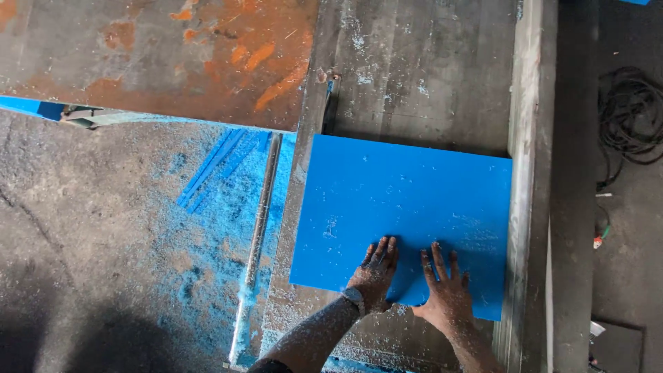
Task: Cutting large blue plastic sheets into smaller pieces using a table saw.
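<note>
Dusty saw table [414, 76], blue panel [407, 200] lying flat, long axis crosswise, left hand [375, 275] and right hand [445, 293] splayed on it, grip apart.

Workshop, dusty saw table [414, 83], blue shavings [207, 228], rusty steel sheet [173, 55]

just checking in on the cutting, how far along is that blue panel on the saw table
Done: cutting has plainly happened, with blue sawdust and thin blue offcut strips on the floor beside the table. In hand: the left hand and right hand press flat on the blue panel, its right edge against the fence. Left: the panel looks whole and sits short of the blade.
</note>
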